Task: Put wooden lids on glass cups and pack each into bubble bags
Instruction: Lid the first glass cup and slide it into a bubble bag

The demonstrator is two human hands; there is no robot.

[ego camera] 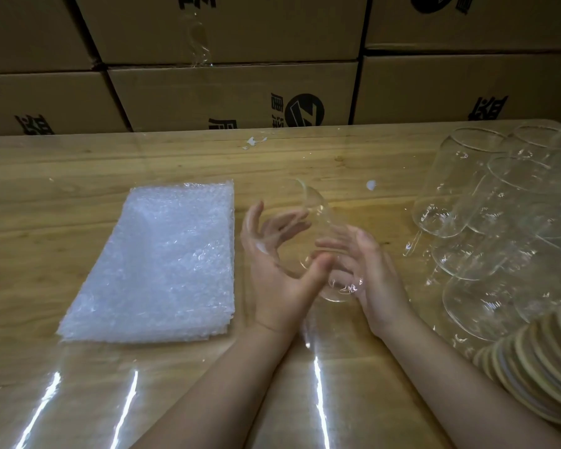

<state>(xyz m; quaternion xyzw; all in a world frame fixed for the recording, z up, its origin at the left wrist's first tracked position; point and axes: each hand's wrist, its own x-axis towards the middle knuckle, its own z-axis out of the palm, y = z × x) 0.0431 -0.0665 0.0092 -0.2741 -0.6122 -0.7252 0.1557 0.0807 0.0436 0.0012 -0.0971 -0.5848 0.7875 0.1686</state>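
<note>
A clear glass cup [316, 207] lies tilted between my two hands above the middle of the table, its rim pointing away from me and its base toward me. My left hand [272, 273] cradles it from the left, with the thumb across the near side and spread fingers showing through the glass behind. My right hand [378, 280] curls round the base end from the right. No lid is on the cup. A flat stack of bubble bags [162, 260] lies to the left. A fanned row of wooden lids [538, 361] sits at the right edge.
Several more glass cups [499, 222] lie piled on their sides at the right. The wooden table [78, 163] has a glossy clear cover. Stacked cardboard boxes [208, 92] form a wall behind it. Small white scraps [255, 142] lie near the far edge.
</note>
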